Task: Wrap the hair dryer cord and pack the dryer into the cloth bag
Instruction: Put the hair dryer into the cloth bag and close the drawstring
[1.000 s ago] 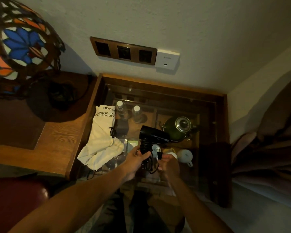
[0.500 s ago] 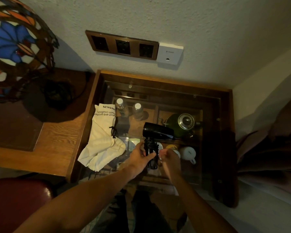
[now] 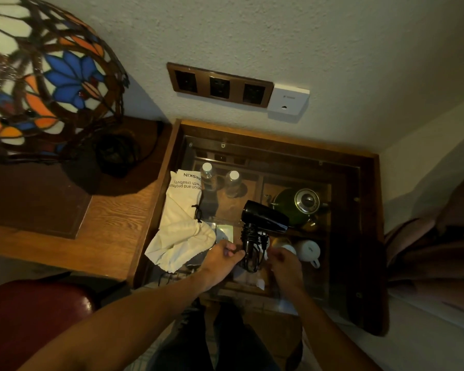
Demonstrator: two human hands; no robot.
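Observation:
A black hair dryer point(image 3: 264, 218) is held upright over the glass-topped case, its barrel pointing right. Black cord point(image 3: 253, 246) is coiled in loops round its handle. My left hand point(image 3: 221, 259) grips the handle from the left. My right hand point(image 3: 283, 261) is closed just right of the handle, pinching the cord's end; the plug itself is hidden. The cream cloth bag point(image 3: 181, 218) with black printed text and a black drawstring lies crumpled on the glass to the left of the dryer.
Under the glass top of the wooden case point(image 3: 370, 236) stand two water bottles point(image 3: 220, 179), a green kettle point(image 3: 298, 204) and white cups point(image 3: 307, 250). A stained-glass lamp point(image 3: 43, 73) fills the desk at left. Wall sockets point(image 3: 219, 87) above. A red chair point(image 3: 35, 322) at lower left.
The loose cord has been drawn tighter round the handle. Both hands stay on the dryer. The camera has shifted, so the lamp fills more of the view.

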